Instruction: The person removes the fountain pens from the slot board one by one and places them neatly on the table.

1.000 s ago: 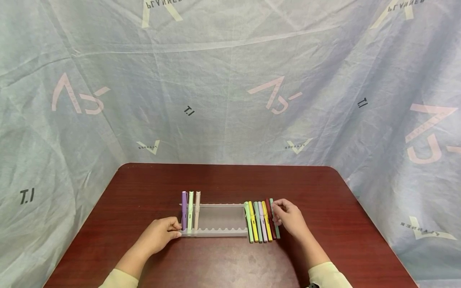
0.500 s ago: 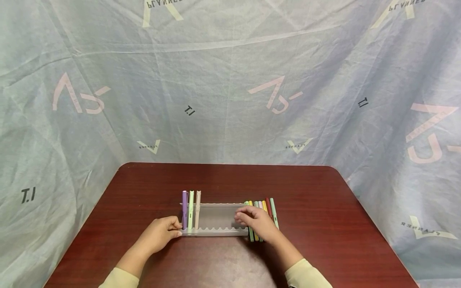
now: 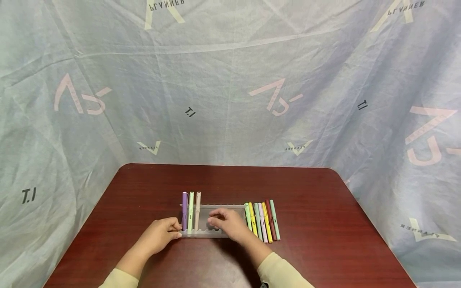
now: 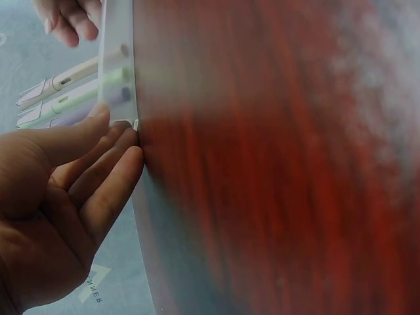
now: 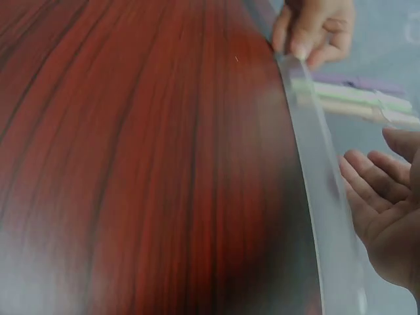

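A clear plastic pen rack (image 3: 205, 235) with notched rails lies on the table. At its left end sit a purple pen (image 3: 185, 212), a light green pen (image 3: 191, 214) and a beige pen (image 3: 197, 214), side by side in the notches. My left hand (image 3: 160, 235) holds the rack's front left corner, thumb and fingertips at its end in the left wrist view. Over the middle of the rack, right of the beige pen, hovers my right hand (image 3: 232, 225). Its fingers are loosely bent with nothing between them, as the right wrist view shows. It covers part of the front rail.
Several pens lie in a row at the rack's right end, among them a yellow pen (image 3: 253, 220), a lilac pen (image 3: 263, 222), a dark red pen (image 3: 272, 220) and a green pen (image 3: 275, 220). Printed grey cloth (image 3: 223, 100) hangs behind the reddish-brown table (image 3: 223, 184).
My right hand has moved left from the outermost green pen, across the row, to above the rack's middle. The pens stay in their row. My left hand keeps its hold on the corner.
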Demonstrator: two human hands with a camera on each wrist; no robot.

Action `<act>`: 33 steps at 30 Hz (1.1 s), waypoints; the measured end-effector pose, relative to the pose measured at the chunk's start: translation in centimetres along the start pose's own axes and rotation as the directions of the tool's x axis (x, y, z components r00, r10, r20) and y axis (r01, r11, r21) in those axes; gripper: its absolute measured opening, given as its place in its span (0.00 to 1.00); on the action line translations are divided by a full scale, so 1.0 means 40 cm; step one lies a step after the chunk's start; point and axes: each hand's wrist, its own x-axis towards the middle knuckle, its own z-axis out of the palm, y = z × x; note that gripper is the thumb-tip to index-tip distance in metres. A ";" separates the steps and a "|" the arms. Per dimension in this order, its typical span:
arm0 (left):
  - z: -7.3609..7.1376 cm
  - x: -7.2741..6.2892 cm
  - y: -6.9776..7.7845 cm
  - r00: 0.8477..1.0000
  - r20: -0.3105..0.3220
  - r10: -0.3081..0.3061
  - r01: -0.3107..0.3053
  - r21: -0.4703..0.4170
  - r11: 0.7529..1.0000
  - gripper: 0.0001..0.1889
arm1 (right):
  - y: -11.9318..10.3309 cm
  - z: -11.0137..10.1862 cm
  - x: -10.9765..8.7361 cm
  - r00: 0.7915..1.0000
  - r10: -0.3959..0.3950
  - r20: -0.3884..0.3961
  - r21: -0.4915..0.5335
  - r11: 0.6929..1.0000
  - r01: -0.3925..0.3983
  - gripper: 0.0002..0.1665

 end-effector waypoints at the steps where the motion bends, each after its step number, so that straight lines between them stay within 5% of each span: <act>1: 0.001 0.000 0.000 1.000 0.001 -0.002 0.002 0.001 1.000 0.08 | -0.001 0.011 0.006 1.000 0.002 0.003 0.001 1.000 -0.002 0.19; 12: -0.006 -0.004 0.009 1.000 0.005 -0.001 0.001 -0.005 1.000 0.08 | -0.015 0.072 0.043 0.999 0.012 0.037 0.173 0.985 -0.018 0.15; 20: -0.006 -0.006 0.005 1.000 0.005 0.010 -0.010 -0.003 1.000 0.08 | -0.023 0.087 0.055 0.998 0.048 0.028 0.187 0.981 -0.053 0.13; 33: -0.006 -0.004 0.006 1.000 -0.001 0.022 -0.022 -0.004 1.000 0.08 | -0.030 0.089 0.052 1.000 -0.004 -0.011 0.116 0.993 0.006 0.06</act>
